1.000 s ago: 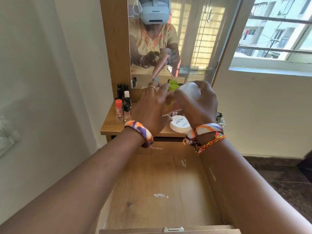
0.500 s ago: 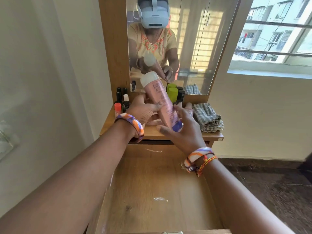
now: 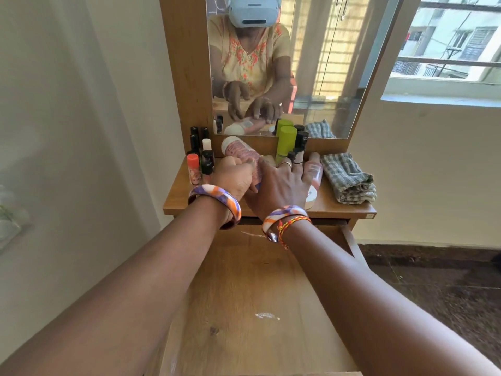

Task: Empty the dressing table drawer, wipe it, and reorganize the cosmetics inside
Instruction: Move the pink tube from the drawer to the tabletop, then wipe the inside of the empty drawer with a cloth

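A pink bottle (image 3: 240,151) with a white cap lies on the dressing table top (image 3: 339,210), its cap pointing at the mirror. My left hand (image 3: 233,178) is closed around the bottle's lower half. Beside it, my right hand (image 3: 280,185) rests flat with fingers spread, its index finger against the bottle and the other fingers over a second pink tube (image 3: 314,169) and a white round jar (image 3: 311,198). Below my forearms the wooden drawer (image 3: 257,294) stands pulled out, with only a few smudges on its bottom.
Several small dark bottles (image 3: 200,147) and an orange-capped one (image 3: 193,169) stand at the left of the top. A green bottle (image 3: 286,142) stands by the mirror (image 3: 325,77). A folded checked cloth (image 3: 348,179) lies at the right. There is a wall to the left.
The pink bottle was held tilted above the table top; now it lies on the top. Both hands have moved forward and down with it.
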